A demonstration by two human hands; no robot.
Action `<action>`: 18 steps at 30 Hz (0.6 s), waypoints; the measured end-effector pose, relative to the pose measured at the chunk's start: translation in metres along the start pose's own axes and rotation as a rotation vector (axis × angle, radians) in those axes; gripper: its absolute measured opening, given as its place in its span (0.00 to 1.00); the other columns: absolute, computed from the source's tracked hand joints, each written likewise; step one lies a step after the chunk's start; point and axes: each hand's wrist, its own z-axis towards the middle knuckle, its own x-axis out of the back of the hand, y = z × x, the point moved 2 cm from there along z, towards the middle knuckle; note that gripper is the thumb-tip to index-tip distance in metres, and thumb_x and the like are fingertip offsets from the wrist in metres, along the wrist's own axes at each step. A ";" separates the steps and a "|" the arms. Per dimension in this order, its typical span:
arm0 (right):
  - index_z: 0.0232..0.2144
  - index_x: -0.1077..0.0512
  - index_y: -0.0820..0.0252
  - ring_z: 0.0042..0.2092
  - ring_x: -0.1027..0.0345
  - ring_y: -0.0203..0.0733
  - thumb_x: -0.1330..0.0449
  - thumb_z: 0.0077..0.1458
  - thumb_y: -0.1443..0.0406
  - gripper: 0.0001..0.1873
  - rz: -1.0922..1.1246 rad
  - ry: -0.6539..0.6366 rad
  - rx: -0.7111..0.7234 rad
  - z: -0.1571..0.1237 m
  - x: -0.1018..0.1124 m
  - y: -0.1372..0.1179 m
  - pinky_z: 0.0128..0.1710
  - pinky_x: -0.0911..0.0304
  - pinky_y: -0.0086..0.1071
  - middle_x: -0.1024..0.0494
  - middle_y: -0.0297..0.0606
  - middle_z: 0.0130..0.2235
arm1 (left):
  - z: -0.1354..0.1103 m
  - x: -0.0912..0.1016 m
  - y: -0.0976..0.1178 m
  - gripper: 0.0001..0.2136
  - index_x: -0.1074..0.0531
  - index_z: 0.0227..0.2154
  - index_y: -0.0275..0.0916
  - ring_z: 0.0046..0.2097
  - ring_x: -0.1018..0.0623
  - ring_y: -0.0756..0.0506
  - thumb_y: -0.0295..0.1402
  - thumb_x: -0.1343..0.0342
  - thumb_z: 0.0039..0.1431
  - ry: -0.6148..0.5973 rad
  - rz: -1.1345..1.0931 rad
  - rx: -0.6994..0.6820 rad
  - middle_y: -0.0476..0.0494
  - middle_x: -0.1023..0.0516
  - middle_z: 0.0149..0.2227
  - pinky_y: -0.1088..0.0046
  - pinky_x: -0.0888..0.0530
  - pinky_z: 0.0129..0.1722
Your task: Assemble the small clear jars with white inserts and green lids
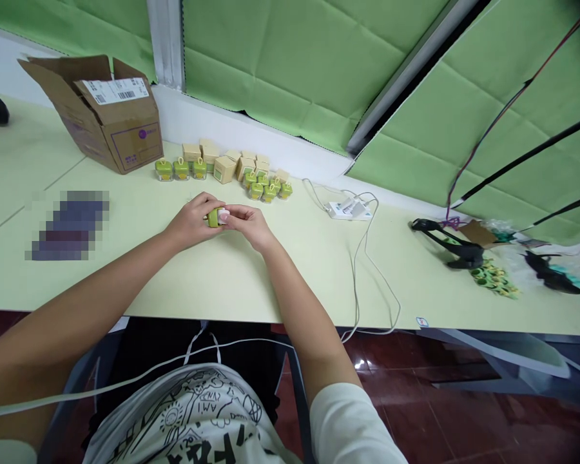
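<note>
My left hand (192, 221) and my right hand (249, 223) meet over the pale green table (280, 270), both pinched on one small green item with a white part (216, 217). Fingers of both hands curl round it, and most of it is hidden. Behind my hands, three small green items (180, 169) stand in a row. To their right lie several small tan boxes (225, 165) and a cluster of more green items (267, 189).
An open cardboard box (107, 113) lies at the back left. A white power strip (349, 209) with cables sits right of centre. Black clips (452, 241) and green tape rolls (493, 278) lie at the right. A blurred dark patch (70, 224) is at the left.
</note>
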 end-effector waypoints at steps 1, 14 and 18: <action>0.42 0.15 0.58 0.45 0.19 0.44 0.18 0.37 0.49 0.31 -0.008 -0.004 0.004 0.000 0.000 -0.001 0.51 0.21 0.41 0.12 0.38 0.42 | 0.000 -0.001 -0.002 0.19 0.21 0.52 0.41 0.49 0.18 0.40 0.46 0.35 0.63 -0.004 0.002 -0.009 0.38 0.20 0.49 0.62 0.21 0.51; 0.43 0.13 0.58 0.47 0.16 0.49 0.22 0.44 0.50 0.26 -0.245 -0.008 0.070 -0.002 0.002 -0.003 0.52 0.22 0.42 0.11 0.39 0.44 | 0.000 0.001 0.003 0.22 0.20 0.50 0.40 0.47 0.17 0.38 0.51 0.39 0.62 -0.179 -0.030 0.069 0.39 0.15 0.48 0.62 0.23 0.49; 0.43 0.12 0.58 0.45 0.16 0.48 0.23 0.46 0.52 0.24 -0.294 -0.017 0.096 -0.002 0.002 -0.003 0.50 0.22 0.41 0.11 0.38 0.43 | 0.000 0.000 0.006 0.22 0.21 0.50 0.39 0.46 0.17 0.39 0.50 0.39 0.62 -0.191 -0.052 0.081 0.39 0.14 0.47 0.63 0.23 0.49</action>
